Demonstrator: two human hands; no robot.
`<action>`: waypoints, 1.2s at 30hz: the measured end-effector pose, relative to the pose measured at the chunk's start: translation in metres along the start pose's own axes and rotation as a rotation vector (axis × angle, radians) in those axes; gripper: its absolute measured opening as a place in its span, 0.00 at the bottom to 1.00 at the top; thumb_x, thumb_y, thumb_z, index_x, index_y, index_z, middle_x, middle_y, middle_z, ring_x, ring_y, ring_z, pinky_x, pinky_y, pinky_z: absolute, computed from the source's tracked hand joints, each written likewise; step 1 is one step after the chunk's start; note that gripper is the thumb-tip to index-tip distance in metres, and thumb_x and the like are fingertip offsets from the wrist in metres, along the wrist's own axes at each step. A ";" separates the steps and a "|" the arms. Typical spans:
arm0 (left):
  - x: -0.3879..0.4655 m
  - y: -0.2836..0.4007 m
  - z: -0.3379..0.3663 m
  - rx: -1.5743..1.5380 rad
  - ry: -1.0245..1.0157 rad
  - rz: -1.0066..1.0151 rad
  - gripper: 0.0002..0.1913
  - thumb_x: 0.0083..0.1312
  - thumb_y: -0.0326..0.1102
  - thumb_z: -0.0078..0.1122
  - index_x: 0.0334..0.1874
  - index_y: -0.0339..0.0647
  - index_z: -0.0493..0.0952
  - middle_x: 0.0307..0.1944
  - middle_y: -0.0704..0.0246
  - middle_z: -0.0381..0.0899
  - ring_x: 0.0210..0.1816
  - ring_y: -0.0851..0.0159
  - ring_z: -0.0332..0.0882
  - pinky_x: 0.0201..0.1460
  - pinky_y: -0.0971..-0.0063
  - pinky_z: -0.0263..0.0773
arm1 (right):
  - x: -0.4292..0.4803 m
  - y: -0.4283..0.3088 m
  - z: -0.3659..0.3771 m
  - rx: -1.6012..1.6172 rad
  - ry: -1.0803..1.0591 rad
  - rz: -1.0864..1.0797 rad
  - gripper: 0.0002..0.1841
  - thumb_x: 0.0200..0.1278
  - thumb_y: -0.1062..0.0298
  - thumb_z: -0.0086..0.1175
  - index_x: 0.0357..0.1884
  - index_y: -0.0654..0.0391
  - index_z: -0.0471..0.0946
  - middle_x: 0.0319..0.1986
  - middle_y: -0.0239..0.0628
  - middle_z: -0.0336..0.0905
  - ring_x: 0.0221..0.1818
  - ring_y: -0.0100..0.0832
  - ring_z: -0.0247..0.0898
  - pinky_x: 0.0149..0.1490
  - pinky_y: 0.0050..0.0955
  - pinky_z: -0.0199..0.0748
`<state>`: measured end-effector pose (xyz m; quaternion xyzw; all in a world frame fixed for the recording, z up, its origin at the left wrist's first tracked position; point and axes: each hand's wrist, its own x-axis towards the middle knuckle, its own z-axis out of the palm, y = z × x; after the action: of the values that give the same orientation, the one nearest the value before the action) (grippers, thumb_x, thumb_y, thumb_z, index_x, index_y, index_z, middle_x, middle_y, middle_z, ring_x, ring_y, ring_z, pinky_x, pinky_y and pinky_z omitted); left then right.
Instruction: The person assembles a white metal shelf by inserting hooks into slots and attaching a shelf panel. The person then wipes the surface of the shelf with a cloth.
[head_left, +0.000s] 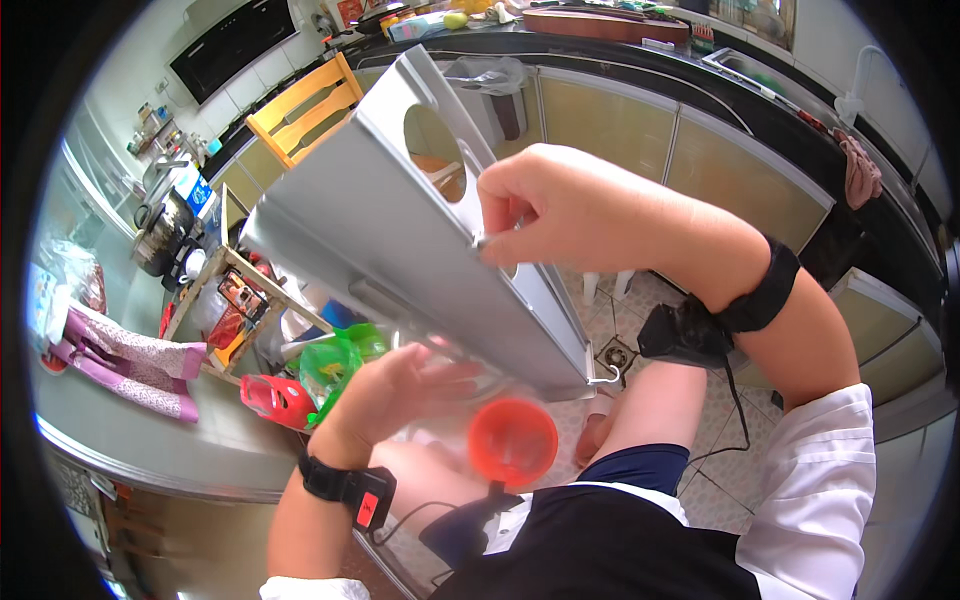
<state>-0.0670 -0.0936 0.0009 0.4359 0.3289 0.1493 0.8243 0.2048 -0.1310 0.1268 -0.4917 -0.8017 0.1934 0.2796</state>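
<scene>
A long grey metal housing (405, 247) with round cut-outs, like a range hood body, stands tilted before me. My right hand (525, 214) is at its upper edge beside a round hole, thumb and fingers pinched around a small part too hidden to name. My left hand (412, 394) is blurred below the housing's lower left side, fingers spread; whether it touches the metal or a clear item there cannot be told. A white hook (606, 375) sticks out at the housing's lower end. Below, between my legs, is a round orange plastic container (513, 441).
A wooden chair (307, 105) stands behind the housing. On the left are a cluttered rack (262, 289), a cooking pot (165, 225) and a green plastic bag (330, 367). The black counter (600, 64) curves across the back. A floor drain (616, 355) lies beyond the hook.
</scene>
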 end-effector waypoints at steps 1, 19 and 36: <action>0.001 -0.005 -0.001 -0.153 -0.068 -0.040 0.30 0.74 0.54 0.31 0.65 0.34 0.62 0.64 0.46 0.66 0.59 0.49 0.74 0.55 0.57 0.75 | -0.004 -0.002 0.004 -0.004 -0.016 -0.003 0.11 0.51 0.65 0.62 0.26 0.63 0.76 0.19 0.40 0.73 0.23 0.32 0.69 0.31 0.29 0.68; -0.017 -0.036 0.008 0.071 -0.258 -0.149 0.27 0.70 0.43 0.48 0.66 0.34 0.59 0.60 0.52 0.66 0.59 0.51 0.68 0.60 0.55 0.69 | -0.082 -0.031 0.045 -0.244 0.030 -0.376 0.11 0.46 0.66 0.60 0.27 0.58 0.69 0.20 0.38 0.74 0.25 0.40 0.77 0.33 0.34 0.72; 0.001 0.097 0.055 0.348 0.020 0.371 0.23 0.64 0.30 0.53 0.61 0.31 0.65 0.48 0.60 0.77 0.46 0.67 0.79 0.50 0.76 0.76 | -0.084 -0.002 0.117 -0.460 0.901 -0.461 0.05 0.45 0.67 0.54 0.26 0.55 0.73 0.39 0.38 0.76 0.26 0.24 0.65 0.29 0.23 0.59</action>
<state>-0.0251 -0.0716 0.1017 0.6227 0.2723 0.2436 0.6919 0.1583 -0.2111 0.0164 -0.3857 -0.7112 -0.2823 0.5155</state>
